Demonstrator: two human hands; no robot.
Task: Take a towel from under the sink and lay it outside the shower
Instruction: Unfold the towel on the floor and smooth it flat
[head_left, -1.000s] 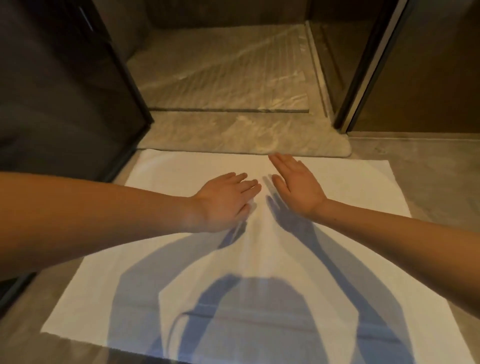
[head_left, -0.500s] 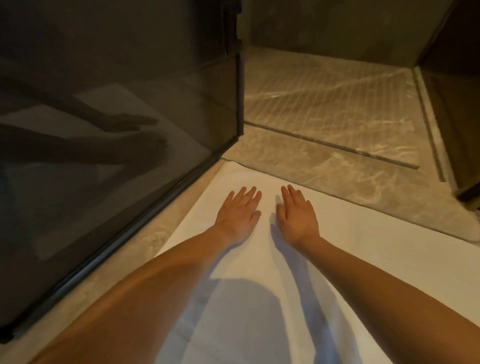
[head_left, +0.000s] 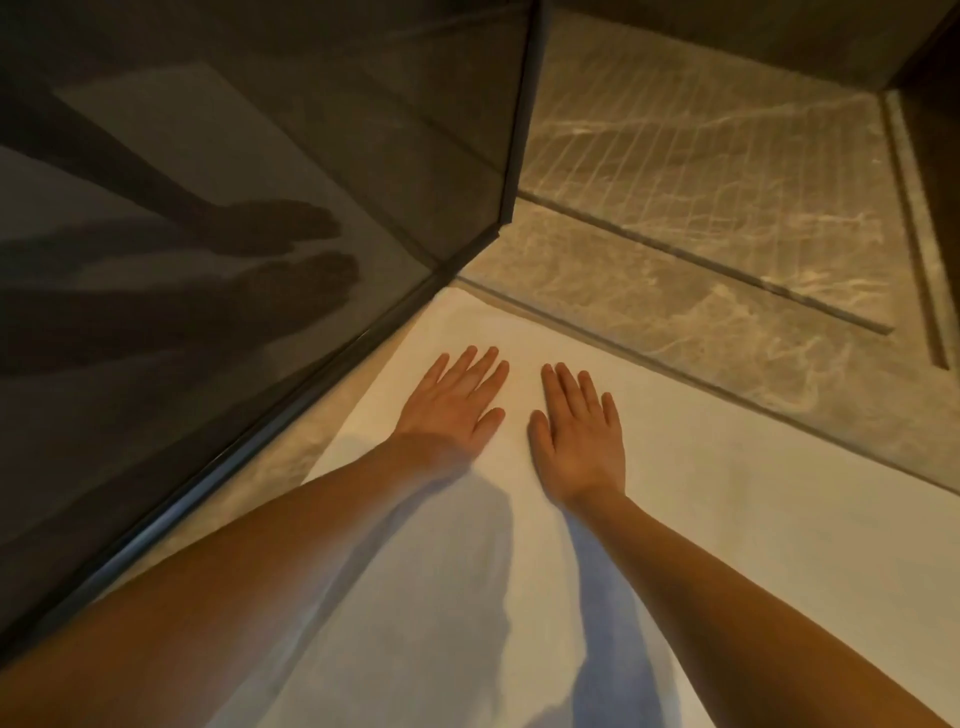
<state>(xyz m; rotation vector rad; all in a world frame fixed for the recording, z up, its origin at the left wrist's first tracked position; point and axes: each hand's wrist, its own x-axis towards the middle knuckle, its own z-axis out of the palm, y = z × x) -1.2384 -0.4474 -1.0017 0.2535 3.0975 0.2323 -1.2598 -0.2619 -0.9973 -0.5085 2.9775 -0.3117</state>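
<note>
A white towel (head_left: 753, 525) lies spread flat on the stone floor, its far edge running along the shower threshold (head_left: 649, 312). My left hand (head_left: 454, 402) rests palm down on the towel near its far left corner, fingers stretched out. My right hand (head_left: 579, 439) lies flat beside it, a small gap between the two. Neither hand grips anything. Shadows of my arms fall across the near part of the towel.
A dark glass shower panel (head_left: 234, 218) with a black frame stands along the left and mirrors my hands. Beyond the threshold lies the grooved marble shower floor (head_left: 701, 156). A dark door frame (head_left: 930, 104) rises at the far right.
My view has swung left and closer to the glass panel. Both hands slid from the towel's middle toward its far left corner, staying flat.
</note>
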